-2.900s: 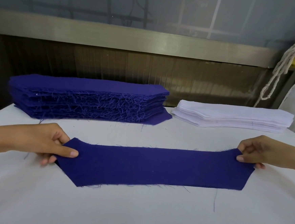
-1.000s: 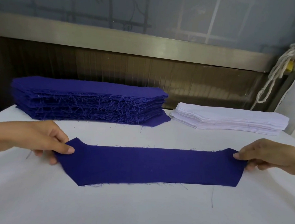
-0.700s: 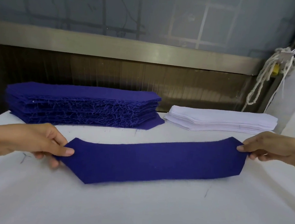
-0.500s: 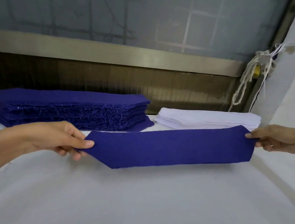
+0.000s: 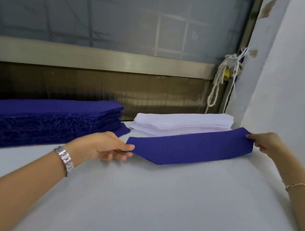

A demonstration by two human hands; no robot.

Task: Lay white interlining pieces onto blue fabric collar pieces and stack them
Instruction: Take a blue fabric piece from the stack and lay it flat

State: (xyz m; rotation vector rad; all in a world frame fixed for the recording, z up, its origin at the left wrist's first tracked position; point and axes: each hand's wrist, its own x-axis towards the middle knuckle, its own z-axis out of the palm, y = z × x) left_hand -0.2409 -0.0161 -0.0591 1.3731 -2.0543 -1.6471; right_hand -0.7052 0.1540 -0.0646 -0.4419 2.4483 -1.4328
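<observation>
**Both hands hold one blue collar piece in front of the white stack**

The left hand (image 5: 107,146) pinches the pointed left end of a single blue collar piece (image 5: 187,147), thumb on top and fingers curled beneath. The right hand (image 5: 263,142) pinches the upper right corner of the same piece between thumb and fingertips. The piece is stretched between the two hands and tilted, with its right end higher than its left. Its face is turned towards the camera. Whether its lower edge touches the table (image 5: 159,198) cannot be told.

A metal link wristwatch (image 5: 64,160) sits on the left wrist, and a thin gold-coloured bangle (image 5: 299,185) on the right forearm.

Just behind the held piece lies the stack of white interlining pieces (image 5: 182,125), whose front edge is partly covered in this view by the blue cloth. To its left, close beside it at the far side of the table, is a much taller stack of blue collar pieces (image 5: 47,114). Loose frayed threads hang down its front face, and its bottom piece juts out towards the white stack.

The table is covered in plain white cloth. Behind the stacks runs a dark ribbed panel under a metal rail (image 5: 97,60), with a greyish window above. A looped white rope (image 5: 219,82) hangs at the right end of the rail, next to a white wall (image 5: 287,80).
</observation>
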